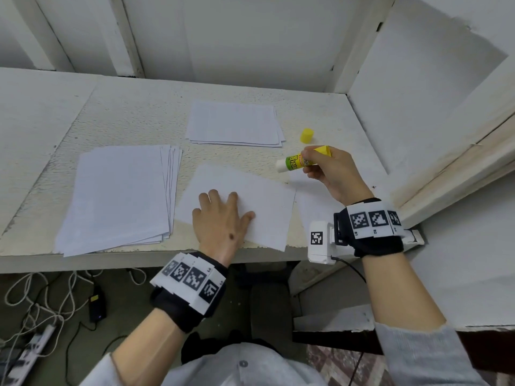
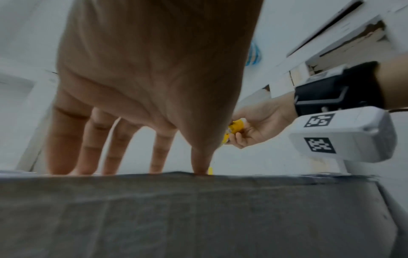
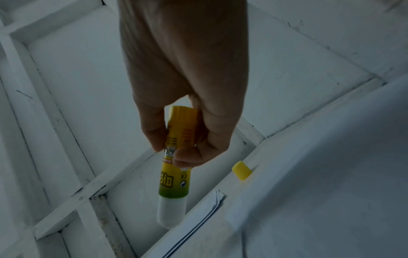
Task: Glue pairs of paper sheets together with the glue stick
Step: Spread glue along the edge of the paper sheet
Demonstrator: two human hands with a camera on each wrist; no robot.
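Glue stick (image 1: pixel 299 161) uncapped, white glue end exposed and pointing left, held above the table near the far right corner of the loose sheet (image 1: pixel 250 207); not touching paper as far as the head view showed. Right hand (image 1: pixel 330 171) gripped the barrel, thumb and fingers curled round its yellow-green middle. Yellow cap (image 1: pixel 306 135) sat on the table (image 1: pixel 133 118) just beyond that hand, apart from everything. Left hand (image 1: pixel 223 218) lay flat on the near-left part of the sheet, fingers straight and spread, holding nothing, pinning the paper. Judged step: bringing the glue down for a pass. To do it well, the tip likely wants lowering at a slant, strokes run away from the pinning hand toward the free edges, light pressure so the sheet does not ruck. A second sheet (image 1: pixel 315 207) lay partly under the right wrist. Tall stack (image 1: pixel 119 196) sat left; a smaller stack (image 1: pixel 234 123) sat farther back.
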